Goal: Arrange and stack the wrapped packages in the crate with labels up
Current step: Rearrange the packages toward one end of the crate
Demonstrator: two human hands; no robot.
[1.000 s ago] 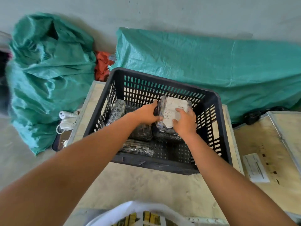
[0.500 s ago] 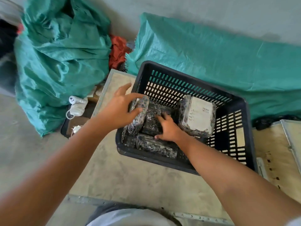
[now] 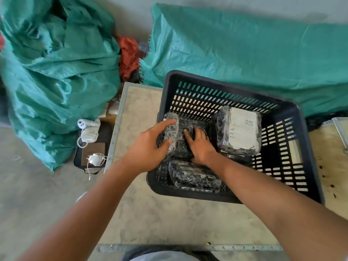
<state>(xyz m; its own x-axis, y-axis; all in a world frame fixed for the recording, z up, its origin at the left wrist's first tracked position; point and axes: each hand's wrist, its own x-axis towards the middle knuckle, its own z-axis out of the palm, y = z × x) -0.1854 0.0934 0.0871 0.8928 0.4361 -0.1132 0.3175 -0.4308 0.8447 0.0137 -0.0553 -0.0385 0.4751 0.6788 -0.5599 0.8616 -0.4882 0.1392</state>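
A black slotted plastic crate [image 3: 308,166] stands on a pale board. Inside it, a wrapped package with a white label facing up [image 3: 242,131] lies at the right, stacked on others. My left hand [image 3: 150,147] grips a dark wrapped package standing on edge [image 3: 170,125] against the crate's left wall. My right hand [image 3: 202,146] presses flat, fingers spread, on a dark wrapped package in the middle [image 3: 190,127]. Another dark wrapped package [image 3: 192,177] lies along the crate's near wall, no label showing.
Big green woven sacks lie behind the crate [image 3: 244,53] and at the left [image 3: 56,63], with a red cloth [image 3: 129,55] between them. White cables and chargers [image 3: 88,132] sit on the floor left of the board. Another pale board [image 3: 329,157] adjoins on the right.
Both hands let go of the labelled package, which now rests at the crate's right. My left hand took the upright package at the left wall; my right hand moved onto the middle package.
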